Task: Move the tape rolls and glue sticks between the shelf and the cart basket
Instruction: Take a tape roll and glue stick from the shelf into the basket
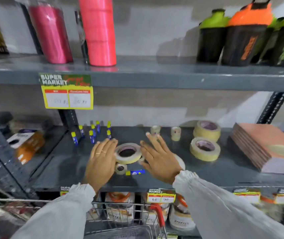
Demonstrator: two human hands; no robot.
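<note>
On the grey middle shelf a large beige tape roll lies flat between my hands. My left hand rests open against its left side, my right hand open at its right side, fingers spread. In front of the roll sit a small tape roll and a blue and yellow glue stick lying on its side. Several glue sticks stand upright at the back left. Two small clear tape rolls stand at the back; more beige rolls lie at the right. The wire cart basket is below.
A stack of brown notebooks fills the shelf's right end. Boxed goods sit in the left bay. Pink bottles and shaker bottles stand on the upper shelf. A price sign hangs from its edge. Bagged goods lie under the shelf.
</note>
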